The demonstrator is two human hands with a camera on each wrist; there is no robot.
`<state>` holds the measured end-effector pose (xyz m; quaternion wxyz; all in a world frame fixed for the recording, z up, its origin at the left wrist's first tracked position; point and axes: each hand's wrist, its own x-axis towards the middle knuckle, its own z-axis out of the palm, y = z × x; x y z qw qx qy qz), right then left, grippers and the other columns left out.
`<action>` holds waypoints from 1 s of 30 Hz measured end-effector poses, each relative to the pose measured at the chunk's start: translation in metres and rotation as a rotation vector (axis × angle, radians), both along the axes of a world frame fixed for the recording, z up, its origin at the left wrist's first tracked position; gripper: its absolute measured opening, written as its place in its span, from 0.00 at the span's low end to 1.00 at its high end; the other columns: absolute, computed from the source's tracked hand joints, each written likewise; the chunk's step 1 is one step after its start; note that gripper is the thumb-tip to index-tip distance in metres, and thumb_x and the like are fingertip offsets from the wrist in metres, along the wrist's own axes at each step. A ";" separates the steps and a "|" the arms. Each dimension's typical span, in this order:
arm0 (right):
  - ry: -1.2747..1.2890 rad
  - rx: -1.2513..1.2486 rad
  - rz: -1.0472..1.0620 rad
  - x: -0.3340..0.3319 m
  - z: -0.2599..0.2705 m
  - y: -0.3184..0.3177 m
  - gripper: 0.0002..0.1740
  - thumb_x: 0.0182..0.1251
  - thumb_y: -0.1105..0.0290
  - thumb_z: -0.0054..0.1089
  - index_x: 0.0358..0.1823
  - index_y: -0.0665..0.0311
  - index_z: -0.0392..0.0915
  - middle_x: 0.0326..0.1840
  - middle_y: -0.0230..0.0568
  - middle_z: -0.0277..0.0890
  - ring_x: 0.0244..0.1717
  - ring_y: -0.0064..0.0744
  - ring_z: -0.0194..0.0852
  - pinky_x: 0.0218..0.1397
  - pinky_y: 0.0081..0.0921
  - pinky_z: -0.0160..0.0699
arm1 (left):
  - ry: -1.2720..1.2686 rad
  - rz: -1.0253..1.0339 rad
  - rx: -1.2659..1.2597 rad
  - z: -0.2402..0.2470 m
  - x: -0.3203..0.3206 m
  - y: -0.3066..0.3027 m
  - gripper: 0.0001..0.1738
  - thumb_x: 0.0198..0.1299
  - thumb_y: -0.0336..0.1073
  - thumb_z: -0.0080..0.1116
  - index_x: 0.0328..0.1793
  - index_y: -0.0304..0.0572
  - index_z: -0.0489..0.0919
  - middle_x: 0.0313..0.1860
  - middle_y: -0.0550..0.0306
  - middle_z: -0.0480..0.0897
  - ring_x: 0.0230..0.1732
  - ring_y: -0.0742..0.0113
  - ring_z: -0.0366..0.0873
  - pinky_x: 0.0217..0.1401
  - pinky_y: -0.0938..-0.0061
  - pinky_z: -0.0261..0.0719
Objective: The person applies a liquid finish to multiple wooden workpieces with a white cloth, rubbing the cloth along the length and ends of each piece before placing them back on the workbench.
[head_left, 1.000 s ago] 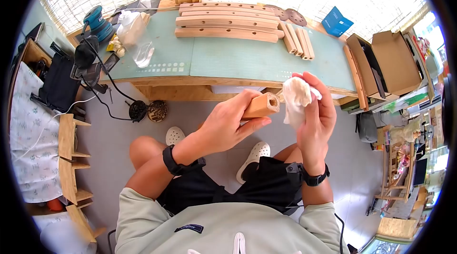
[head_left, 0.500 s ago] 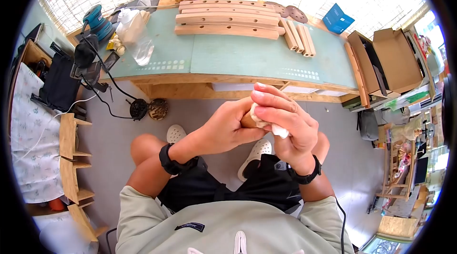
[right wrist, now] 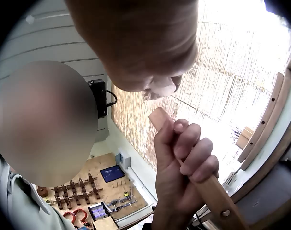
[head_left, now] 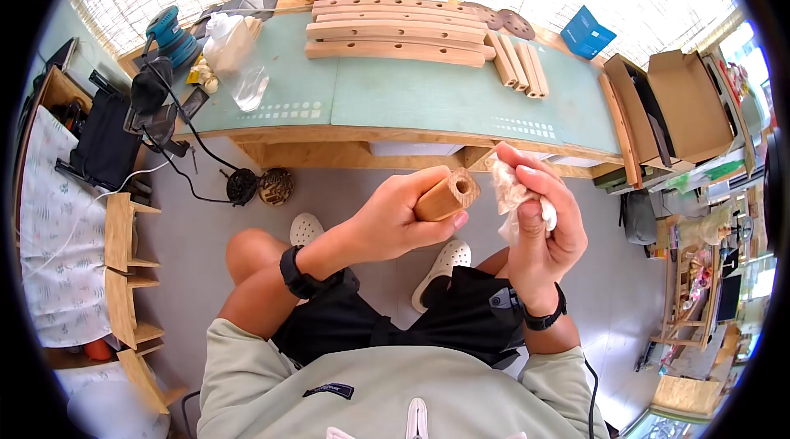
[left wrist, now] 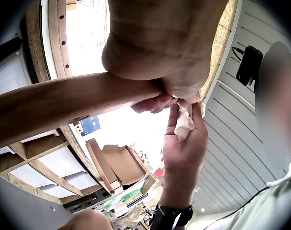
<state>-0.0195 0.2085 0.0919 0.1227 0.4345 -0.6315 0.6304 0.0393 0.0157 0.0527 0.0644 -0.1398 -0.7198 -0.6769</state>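
My left hand (head_left: 393,221) grips a wooden bar (head_left: 444,197) near its end, which has a round hole in its end face. In the right wrist view the fingers of the left hand (right wrist: 188,153) curl round the bar (right wrist: 221,206), and a hole shows in its side. My right hand (head_left: 545,233) pinches a crumpled white cloth (head_left: 512,192) just right of the bar's end, apart from it in the head view. The left wrist view shows the bar (left wrist: 54,105) running off to the left and the cloth (left wrist: 184,122) in the right hand (left wrist: 184,148).
On the green-topped bench (head_left: 395,97) lie long drilled bars (head_left: 395,51) and several short pieces (head_left: 518,69). A clear bottle (head_left: 234,56) and a blue sander (head_left: 171,37) stand left; a blue card (head_left: 587,32) and an open cardboard box (head_left: 687,106) are at the right.
Half a second ago the cloth covered the bar's end under my right fingers. My right hand has moved right with the cloth, and the end face shows again.
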 end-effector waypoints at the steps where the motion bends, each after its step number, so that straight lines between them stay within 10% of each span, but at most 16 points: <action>1: 0.022 0.015 -0.017 0.003 0.004 -0.002 0.13 0.76 0.77 0.61 0.58 0.74 0.81 0.63 0.63 0.81 0.67 0.53 0.81 0.71 0.40 0.80 | 0.009 0.007 -0.020 -0.001 0.000 0.000 0.12 0.66 0.36 0.69 0.47 0.39 0.77 0.32 0.57 0.78 0.32 0.69 0.71 0.37 0.72 0.74; 6: 0.339 0.150 -0.038 0.009 -0.001 -0.025 0.15 0.62 0.86 0.63 0.51 0.76 0.85 0.60 0.61 0.84 0.63 0.59 0.85 0.66 0.46 0.86 | 0.114 0.046 0.018 -0.013 0.000 0.006 0.16 0.63 0.32 0.69 0.54 0.39 0.79 0.38 0.56 0.83 0.37 0.69 0.78 0.44 0.72 0.79; 19: 0.091 0.026 0.260 -0.011 -0.012 -0.013 0.08 0.74 0.81 0.59 0.51 0.70 0.83 0.57 0.60 0.85 0.61 0.58 0.86 0.63 0.44 0.88 | -0.062 -0.230 0.185 -0.009 0.000 -0.003 0.13 0.70 0.32 0.66 0.57 0.38 0.79 0.41 0.67 0.80 0.42 0.80 0.75 0.47 0.77 0.77; 24: -0.070 -0.047 0.091 -0.007 -0.009 0.001 0.08 0.77 0.76 0.61 0.53 0.70 0.81 0.59 0.60 0.84 0.61 0.52 0.86 0.63 0.41 0.85 | -0.054 -0.081 0.161 0.004 -0.001 0.000 0.07 0.65 0.29 0.68 0.38 0.42 0.78 0.31 0.68 0.77 0.31 0.78 0.70 0.35 0.76 0.71; 30: -0.021 0.165 0.032 -0.004 0.019 0.022 0.10 0.76 0.72 0.65 0.53 0.68 0.82 0.51 0.51 0.83 0.45 0.36 0.85 0.46 0.29 0.85 | 0.057 -0.003 -0.057 0.002 -0.002 -0.002 0.10 0.62 0.31 0.71 0.41 0.41 0.79 0.29 0.61 0.77 0.28 0.73 0.71 0.33 0.75 0.72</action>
